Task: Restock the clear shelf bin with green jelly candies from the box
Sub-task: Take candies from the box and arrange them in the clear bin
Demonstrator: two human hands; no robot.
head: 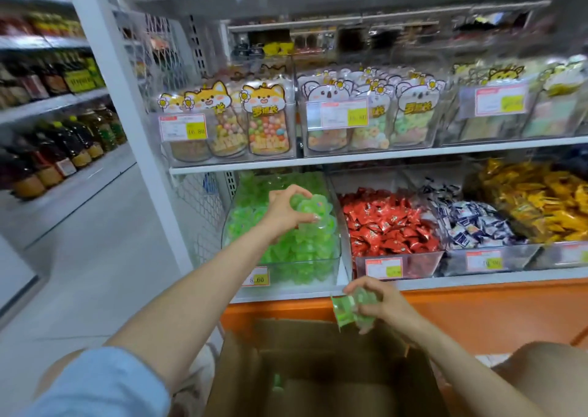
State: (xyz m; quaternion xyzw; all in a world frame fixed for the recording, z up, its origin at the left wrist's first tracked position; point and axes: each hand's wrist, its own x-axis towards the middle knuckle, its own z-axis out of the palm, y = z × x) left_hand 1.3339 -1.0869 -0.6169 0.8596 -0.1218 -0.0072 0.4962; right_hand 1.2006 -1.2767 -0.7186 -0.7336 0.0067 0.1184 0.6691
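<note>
A clear shelf bin [335, 265] on the lower shelf is heaped with green jelly candies [296, 251]. My left hand [283, 209] hovers over the heap and grips a bunch of green jelly cups [313, 205]. Lower down, my right hand [378, 300] holds a few more green jellies [345, 310] just above the open cardboard box [241, 372]. The box sits below the shelf edge; its inside is dark, with one green candy [277, 383] visible near the bottom.
Beside the green bin stand bins of red-wrapped candies [386, 225], blue-and-white candies [474, 222] and yellow-wrapped ones [541, 203]. The shelf above carries clear bins of cartoon-topped candy jars [264, 123]. Bottles [63, 149] line shelves at left. An orange base panel [477, 308] runs under the shelf.
</note>
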